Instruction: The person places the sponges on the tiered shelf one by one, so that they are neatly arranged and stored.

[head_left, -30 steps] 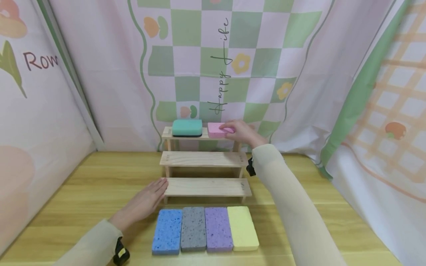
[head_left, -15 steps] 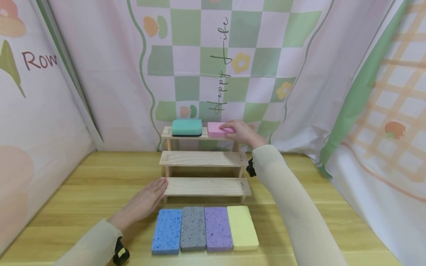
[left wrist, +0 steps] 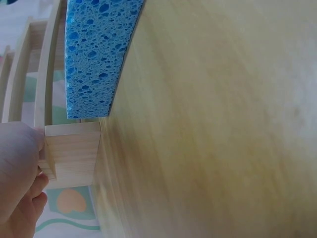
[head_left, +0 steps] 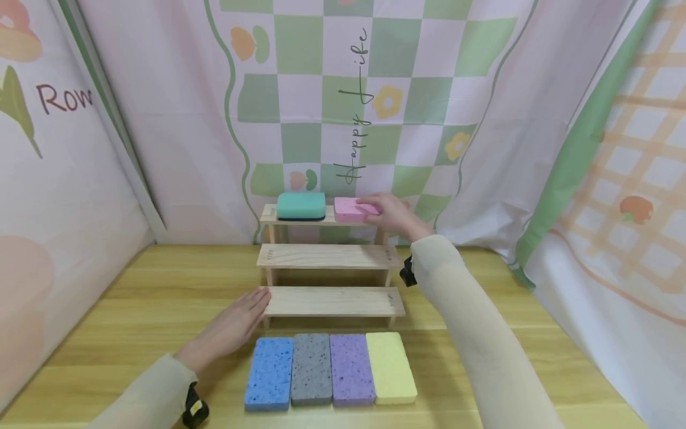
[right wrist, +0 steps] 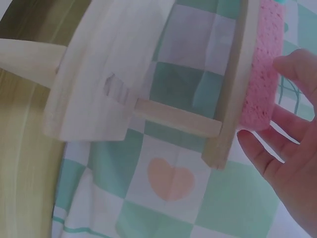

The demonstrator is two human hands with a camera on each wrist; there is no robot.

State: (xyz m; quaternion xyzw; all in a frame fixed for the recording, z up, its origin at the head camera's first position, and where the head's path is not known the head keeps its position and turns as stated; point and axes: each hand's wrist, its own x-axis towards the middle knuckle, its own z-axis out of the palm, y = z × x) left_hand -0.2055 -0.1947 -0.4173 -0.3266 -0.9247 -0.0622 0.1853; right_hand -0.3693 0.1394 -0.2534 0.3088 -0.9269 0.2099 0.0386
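"Where was the pink sponge (head_left: 345, 210)?"
"Under the right hand's (head_left: 393, 215) loosely spread fingers, on the top step (head_left: 329, 215). The left hand (head_left: 230, 326), fingers together, rested against the lowest step (head_left: 332, 301)."
"The risk?"
"A dragging right fingertip could have tipped it off; a left-hand nudge could have shifted the rack (head_left: 327, 256)."

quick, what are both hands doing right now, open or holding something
Left hand: open, resting against the left end of the bottom step.
Right hand: holding the right end of the pink sponge.
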